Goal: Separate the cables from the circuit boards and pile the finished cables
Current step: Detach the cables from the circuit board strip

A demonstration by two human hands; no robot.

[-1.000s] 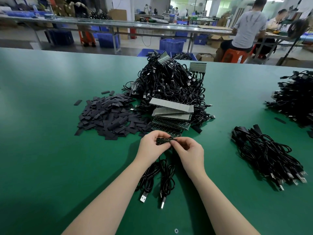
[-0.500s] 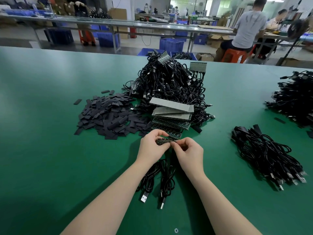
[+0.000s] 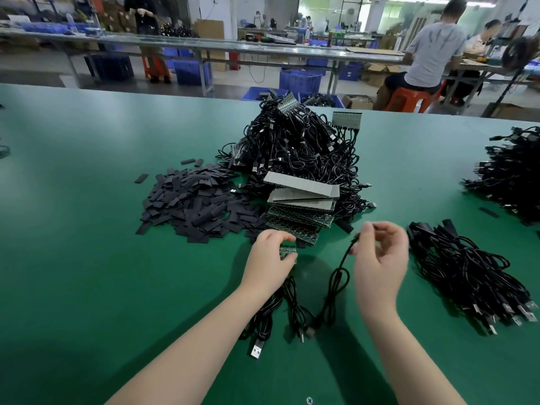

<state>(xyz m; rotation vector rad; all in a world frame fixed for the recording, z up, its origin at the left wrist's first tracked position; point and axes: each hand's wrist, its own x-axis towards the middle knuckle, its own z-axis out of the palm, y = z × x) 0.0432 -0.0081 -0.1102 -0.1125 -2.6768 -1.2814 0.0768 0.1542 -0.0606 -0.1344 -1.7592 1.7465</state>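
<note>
- Head view, hands: left hand (image 3: 270, 252) grips a small circuit board (image 3: 287, 250) between thumb and curled fingers, low over the bench (image 3: 87, 258) near its front middle. Right hand (image 3: 380, 255) pinches the top end of one freed cable (image 3: 333, 287) between thumb and forefinger, other fingers loosely curled; the cable hangs clear of the board, its lower loop trailing on the bench.
- Head view, task items: more cables (image 3: 271, 314) run from under the left wrist toward the front edge, ending in a USB plug (image 3: 256, 350). Finished pile (image 3: 473, 276) lies just right of the right hand.
- Head view, risks: judged, the trailing loop could snag the cables under the left wrist and drag them along when carried right. A loose pinch may drop the cable short of the pile. Whether the held board carries further cables cannot be told.
- Head view, surroundings: tangled heap of unprocessed cables (image 3: 298, 153) at bench centre; stacked boards (image 3: 301, 206) just beyond the hands; black sleeve scraps (image 3: 193, 203) to their left; another cable heap (image 3: 511, 182) at the right edge. Seated worker (image 3: 432, 57) beyond the bench. Nothing lies between the right hand and the finished pile.
</note>
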